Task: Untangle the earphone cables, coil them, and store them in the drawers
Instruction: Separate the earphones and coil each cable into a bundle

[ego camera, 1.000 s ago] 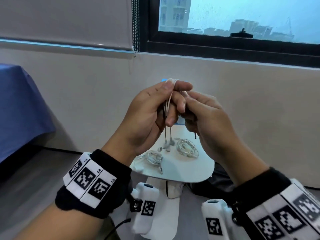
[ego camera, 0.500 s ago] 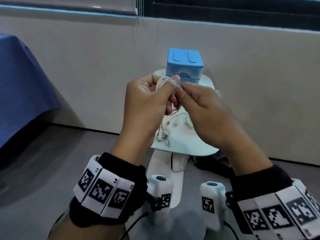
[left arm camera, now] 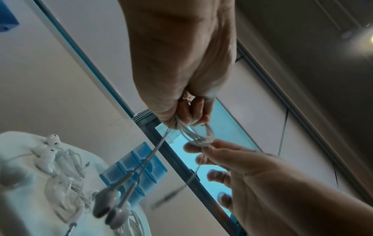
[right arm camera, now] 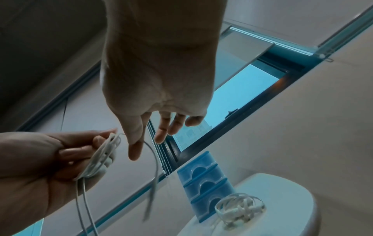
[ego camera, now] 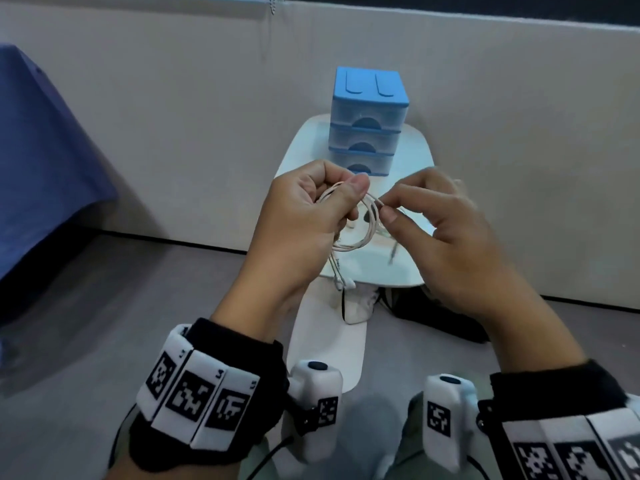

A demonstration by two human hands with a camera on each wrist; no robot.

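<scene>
One earphone cable (ego camera: 360, 220) held up in the air above the surface (ego camera: 408, 271), looped into a coil between two hands. Left hand (ego camera: 304, 216) curled round the coil, thumb pressing the loops against the fingers. Right hand (ego camera: 450, 237) pinching the coil's far side between thumb and forefinger, other fingers loosely spread. Two earbuds (ego camera: 343, 282) dangling below the left hand on short strands, just over the near edge of the surface.

Seen from the left wrist: same coil (left arm camera: 199, 135) gripped at the fingertips of the left hand (left arm camera: 181, 63), the right hand (left arm camera: 242, 162) meeting it from below, both earbuds (left arm camera: 111, 206) hanging blurred in the foreground, a loose tail with the plug (left arm camera: 165, 198) trailing down. Also there, one more pair of earphones (left arm camera: 50, 153) lying in a bundle on the surface (left arm camera: 20, 175), mostly hidden behind the hands in the head view.

Seen from the right wrist: coil (right arm camera: 105, 153) lying across the left hand (right arm camera: 40, 159), right hand (right arm camera: 157, 89) with thumb at the cable's free strand, and one further coiled cable (right arm camera: 240, 207) resting on the surface (right arm camera: 292, 199) just beside the drawers (right arm camera: 203, 186).

One blue set of drawers (ego camera: 367, 119), three tiers, all closed, standing at the far end of the surface, beyond the hands and apart from the held coil.
</scene>
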